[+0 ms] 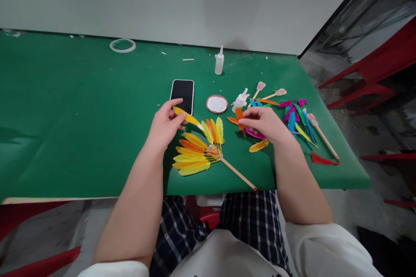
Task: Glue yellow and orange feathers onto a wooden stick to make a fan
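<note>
My left hand (165,124) pinches a yellow feather (186,117) by its quill end, the feather pointing right. Just below it lies a feather fan (199,150) of yellow and orange feathers on a wooden stick (238,175), resting on the green table (78,112). My right hand (262,123) has its fingers closed on an orange feather (239,116) above a small heap of loose orange, pink and yellow feathers.
A black phone (182,95) lies beyond my left hand. A round dish of white glue (217,104), a tipped glue bottle (240,99) and an upright one (219,61) stand behind. Loose coloured feathers (299,117) and bare fan sticks (322,135) lie right. A tape ring (122,45) sits far back.
</note>
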Action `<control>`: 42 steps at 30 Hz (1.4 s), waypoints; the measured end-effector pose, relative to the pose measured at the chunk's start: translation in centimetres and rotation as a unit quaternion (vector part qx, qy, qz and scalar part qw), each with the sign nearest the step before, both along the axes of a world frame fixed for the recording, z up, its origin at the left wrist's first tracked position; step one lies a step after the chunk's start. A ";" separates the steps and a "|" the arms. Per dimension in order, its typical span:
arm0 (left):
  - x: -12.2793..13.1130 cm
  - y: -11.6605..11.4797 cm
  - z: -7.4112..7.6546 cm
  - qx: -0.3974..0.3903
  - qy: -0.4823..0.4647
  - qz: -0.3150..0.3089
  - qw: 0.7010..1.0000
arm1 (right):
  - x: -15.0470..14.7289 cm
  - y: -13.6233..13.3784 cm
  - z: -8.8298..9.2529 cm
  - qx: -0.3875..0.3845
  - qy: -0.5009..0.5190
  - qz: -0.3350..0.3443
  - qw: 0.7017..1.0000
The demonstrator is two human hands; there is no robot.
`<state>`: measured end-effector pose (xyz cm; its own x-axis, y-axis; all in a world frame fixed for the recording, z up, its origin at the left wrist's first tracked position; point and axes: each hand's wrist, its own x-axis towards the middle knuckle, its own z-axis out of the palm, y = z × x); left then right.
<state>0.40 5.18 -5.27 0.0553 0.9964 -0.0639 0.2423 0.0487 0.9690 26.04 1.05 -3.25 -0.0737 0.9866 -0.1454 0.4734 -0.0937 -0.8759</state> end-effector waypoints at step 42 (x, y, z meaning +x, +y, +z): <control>-2.1 0.6 -1.7 0.075 0.168 0.033 0.982 | -8.3 1.2 -3.7 0.000 0.040 0.115 0.993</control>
<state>-1.66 5.83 -6.94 -0.0097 0.9967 0.0804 0.5509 -0.0618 0.8323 17.70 2.26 -7.00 -0.3076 0.9425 -0.1309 0.4108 0.0075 -0.9117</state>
